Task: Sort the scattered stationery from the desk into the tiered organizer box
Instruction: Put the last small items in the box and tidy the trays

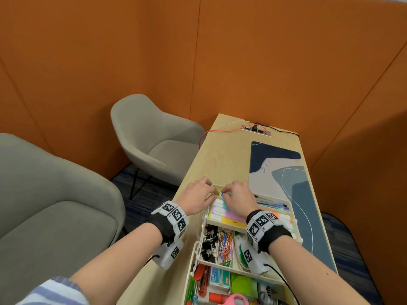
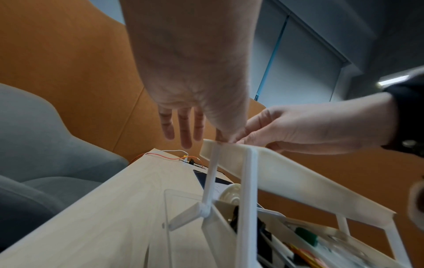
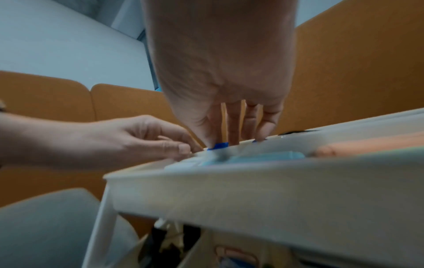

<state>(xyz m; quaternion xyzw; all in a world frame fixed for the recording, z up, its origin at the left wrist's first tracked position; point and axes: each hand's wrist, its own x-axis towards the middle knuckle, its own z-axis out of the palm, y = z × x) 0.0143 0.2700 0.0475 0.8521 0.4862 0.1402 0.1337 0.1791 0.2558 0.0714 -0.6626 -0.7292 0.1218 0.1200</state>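
The white tiered organizer [image 1: 203,219] stands open on the desk's near left part. Its top tray [image 3: 252,190] holds pastel highlighters [image 1: 220,209] and pens [image 1: 272,204]. Both hands meet at that tray's far left corner. My right hand [image 1: 225,192] pinches a small blue piece [image 3: 220,145] between thumb and forefinger just above the rim. My left hand [image 1: 210,192] pinches what looks like a small yellow piece [image 1: 217,191] beside it, its other fingers [image 2: 185,130] straight. The lower trays hold binder clips [image 1: 209,241], coloured paper clips [image 1: 225,243], sticky notes and scissors.
A blue and grey desk mat [image 1: 286,172] covers the desk's right side. A power strip [image 1: 256,129] with cables lies at the far end. Two grey armchairs [image 1: 154,139] [image 1: 55,205] stand left of the desk. Orange partition walls enclose the space.
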